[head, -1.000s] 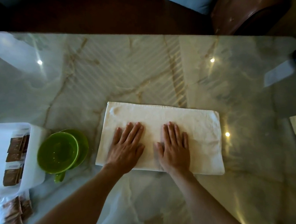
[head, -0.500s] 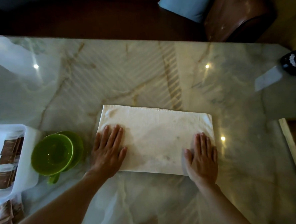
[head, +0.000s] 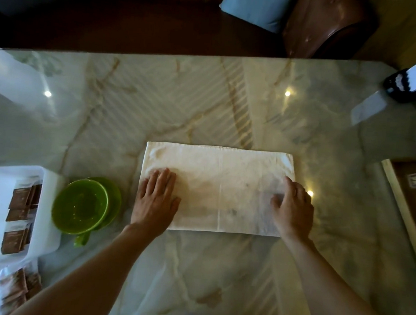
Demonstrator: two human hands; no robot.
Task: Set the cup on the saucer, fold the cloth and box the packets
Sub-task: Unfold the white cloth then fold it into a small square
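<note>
A white cloth [head: 220,185] lies folded into a flat rectangle in the middle of the marble table [head: 205,108]. My left hand [head: 155,200] rests flat, fingers apart, on the cloth's left end. At the right end my right hand [head: 294,209] curls its fingers at the cloth's edge; whether it pinches the fabric is unclear. To the left, a green cup [head: 79,205] sits on a green saucer [head: 115,198], handle toward me. Farther left stands a white box [head: 48,211] holding brown packets [head: 19,199]. More brown packets [head: 16,289] lie in a clear bag below the box.
A dark phone [head: 414,80] leans at the table's far right corner. A wooden-framed tray [head: 408,208] pokes in at the right edge. Beyond the far edge are a brown leather seat [head: 332,26] and a blue cushion [head: 255,6].
Both hands slid apart from the cloth's middle to its two ends. The right hand's fingers have now curled at the right edge. The camera tilted slightly.
</note>
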